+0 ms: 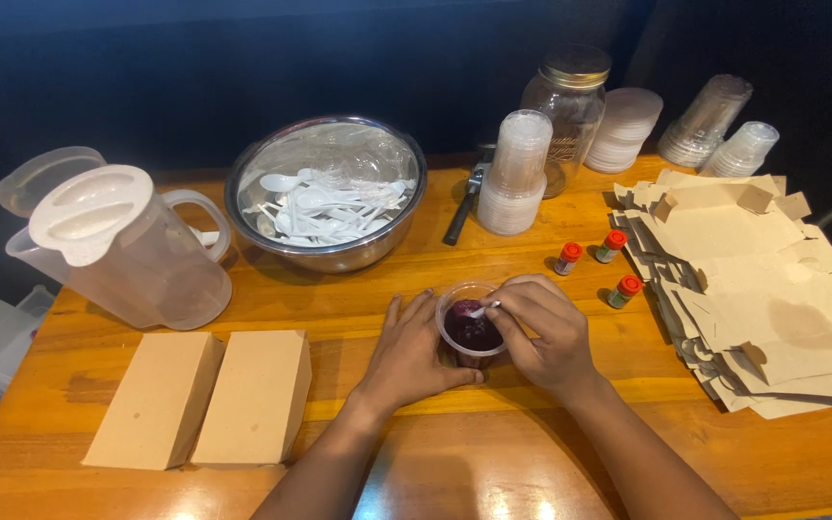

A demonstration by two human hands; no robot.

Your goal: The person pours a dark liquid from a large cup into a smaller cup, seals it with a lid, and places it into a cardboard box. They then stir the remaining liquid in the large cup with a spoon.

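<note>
White spoon point(479, 310) mostly hidden under right hand point(543, 332), in cup point(470, 332).

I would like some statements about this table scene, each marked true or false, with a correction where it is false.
1. The left hand steadies a small clear cup that holds a dark purple content. True.
2. The right hand holds a metal fork over the cup. False: it holds a small white spoon that dips into the cup.
3. The steel bowl contains white plastic spoons. True.
4. Three small bottles with red caps stand left of the cup. False: they stand to its right, near the stack of brown paper.
5. Two brown cardboard boxes lie side by side at the left. True.
6. The plastic jug is full of red juice. False: it looks empty.
</note>
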